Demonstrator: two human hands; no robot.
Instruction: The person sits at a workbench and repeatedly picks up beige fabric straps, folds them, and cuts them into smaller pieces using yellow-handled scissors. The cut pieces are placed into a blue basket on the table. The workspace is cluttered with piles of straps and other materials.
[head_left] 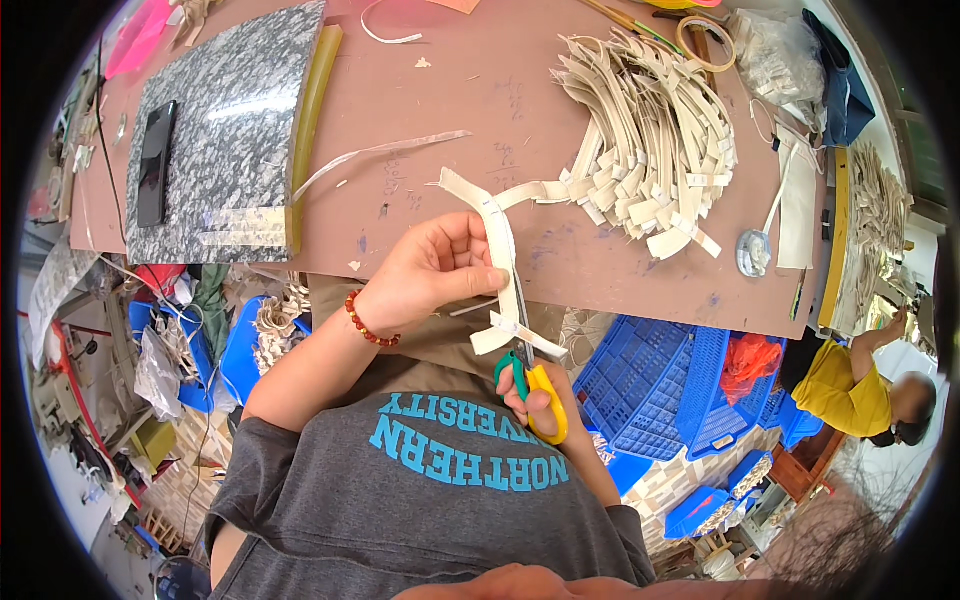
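Observation:
My left hand (432,268) pinches a cream fabric strip (500,250) between thumb and fingers, just over the table's near edge. The strip's upper part lies on the table, and its lower end hangs by the scissors. In my right hand (540,402) is a pair of scissors (545,380) with yellow and green handles. The blades point upward beside the strip, close to a short end piece with a white tag (515,328). Whether the blades touch the fabric I cannot tell. A narrow band runs from the strip toward a big pile of similar strips (650,140) at the right.
The brown table (420,100) bears a speckled stone slab (230,90) with a black phone (157,160) on it. A tape roll (706,42) and a clear plastic bag (775,60) lie far right. Blue crates (630,385) stand below. A person in yellow (850,390) sits at right.

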